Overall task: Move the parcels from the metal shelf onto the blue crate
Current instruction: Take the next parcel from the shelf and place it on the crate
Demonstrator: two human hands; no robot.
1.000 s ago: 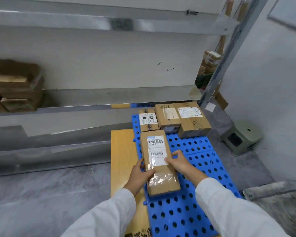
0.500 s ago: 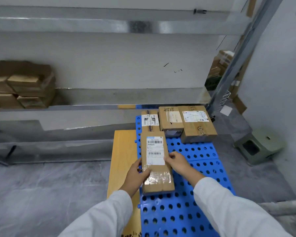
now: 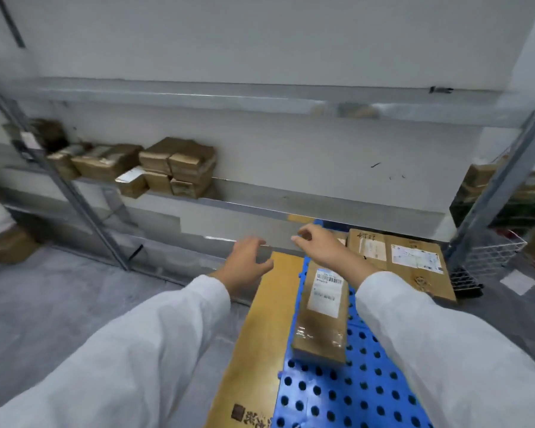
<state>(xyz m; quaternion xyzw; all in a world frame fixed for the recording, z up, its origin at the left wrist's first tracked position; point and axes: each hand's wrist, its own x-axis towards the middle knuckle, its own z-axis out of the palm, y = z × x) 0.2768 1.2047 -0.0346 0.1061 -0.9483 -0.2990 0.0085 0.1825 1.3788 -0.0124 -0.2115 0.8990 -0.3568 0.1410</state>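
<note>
A long brown parcel (image 3: pixel 322 313) with a white barcode label lies flat on the perforated blue crate (image 3: pixel 346 393). Behind it, two larger brown parcels (image 3: pixel 411 261) rest at the crate's far end, under the shelf. Several more brown parcels (image 3: pixel 176 166) are stacked at the left of the metal shelf (image 3: pixel 260 208). My left hand (image 3: pixel 247 264) hovers open above the floor, left of the crate. My right hand (image 3: pixel 318 245) is raised over the crate's far end, fingers apart and holding nothing. Both hands are clear of the long parcel.
A yellow wooden board (image 3: pixel 260 335) lies along the crate's left side. A slanted metal upright (image 3: pixel 62 193) stands at left, another upright (image 3: pixel 501 193) at right. A white wire basket (image 3: pixel 491 254) sits at right. A box (image 3: pixel 10 245) rests on the floor at far left.
Both hands let go of the long parcel, which now rests on the crate, and rose toward the shelf. The view swung left, showing the stacked parcels on the shelf.
</note>
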